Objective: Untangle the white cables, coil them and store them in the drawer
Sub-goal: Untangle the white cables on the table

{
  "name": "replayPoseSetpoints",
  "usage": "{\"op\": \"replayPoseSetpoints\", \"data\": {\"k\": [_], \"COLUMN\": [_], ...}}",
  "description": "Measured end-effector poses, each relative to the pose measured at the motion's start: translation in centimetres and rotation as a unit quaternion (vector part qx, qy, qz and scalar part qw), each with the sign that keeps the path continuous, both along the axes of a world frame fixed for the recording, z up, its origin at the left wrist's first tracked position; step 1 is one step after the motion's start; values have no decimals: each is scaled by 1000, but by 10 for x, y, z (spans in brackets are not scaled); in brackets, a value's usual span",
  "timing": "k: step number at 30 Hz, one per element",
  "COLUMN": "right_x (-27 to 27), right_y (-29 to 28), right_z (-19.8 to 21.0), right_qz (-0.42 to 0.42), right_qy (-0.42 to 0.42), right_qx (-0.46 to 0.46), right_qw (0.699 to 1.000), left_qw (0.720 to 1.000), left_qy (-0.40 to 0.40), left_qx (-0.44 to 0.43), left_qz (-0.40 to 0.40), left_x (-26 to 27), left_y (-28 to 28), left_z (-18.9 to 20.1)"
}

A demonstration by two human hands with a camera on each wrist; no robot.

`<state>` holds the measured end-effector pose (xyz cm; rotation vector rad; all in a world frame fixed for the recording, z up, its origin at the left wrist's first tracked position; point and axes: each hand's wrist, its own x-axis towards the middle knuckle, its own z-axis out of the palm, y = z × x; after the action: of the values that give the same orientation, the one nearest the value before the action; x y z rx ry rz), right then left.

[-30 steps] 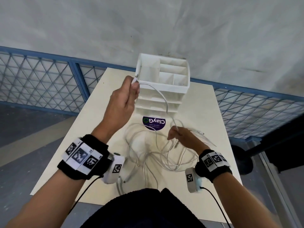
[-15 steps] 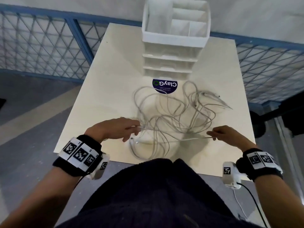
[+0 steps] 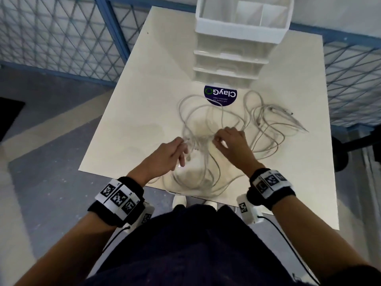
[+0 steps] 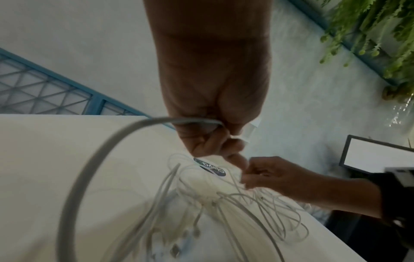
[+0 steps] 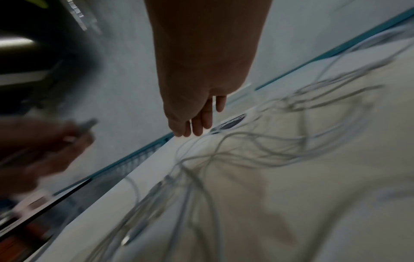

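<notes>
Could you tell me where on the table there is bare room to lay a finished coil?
The table is bare left of the white cables, up to the drawer unit. The middle and right are crowded with loops, where both hands work.

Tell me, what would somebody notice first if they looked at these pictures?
Probably the big tangle of white cables sprawled across the middle of the cream table. Both hands meet in it: the left hand grips a cable and the right hand picks at the strands. Behind the tangle stands a white drawer unit, its drawers closed.
</notes>
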<state>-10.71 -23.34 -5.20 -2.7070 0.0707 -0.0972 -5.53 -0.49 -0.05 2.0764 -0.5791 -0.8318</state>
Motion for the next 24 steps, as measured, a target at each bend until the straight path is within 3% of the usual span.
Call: {"op": "replayPoseSetpoints", "data": {"k": [4, 6, 9, 13, 17, 20, 24], "right_x": [30, 36, 42, 57, 66, 67, 68], "right_y": [46, 53, 52, 32, 9, -3, -19], "right_z": [-14, -24, -22, 19, 89, 136, 158], "right_qz": [108, 111, 82, 37, 45, 8, 4], "right_qy": [106, 148, 141, 94, 47, 19, -34], "right_qx": [-28, -77, -86, 53, 272, 406, 425], "right_qw": [988, 980, 983, 994, 960, 914, 905], "left_qw": [995, 991, 986, 981, 969, 970, 967], "left_qy": [-3, -1, -3, -74, -158, -75, -7], "left_qx": [-65, -92, -113, -123, -150, -215, -255], "left_qz": [72, 97, 120, 127, 114, 84, 13], "left_x": [6, 10, 17, 31, 46, 54, 55], "left_y": [-4, -4, -5, -10, -33, -57, -83], "left_z": [11, 13, 14, 13, 21, 39, 68]}}
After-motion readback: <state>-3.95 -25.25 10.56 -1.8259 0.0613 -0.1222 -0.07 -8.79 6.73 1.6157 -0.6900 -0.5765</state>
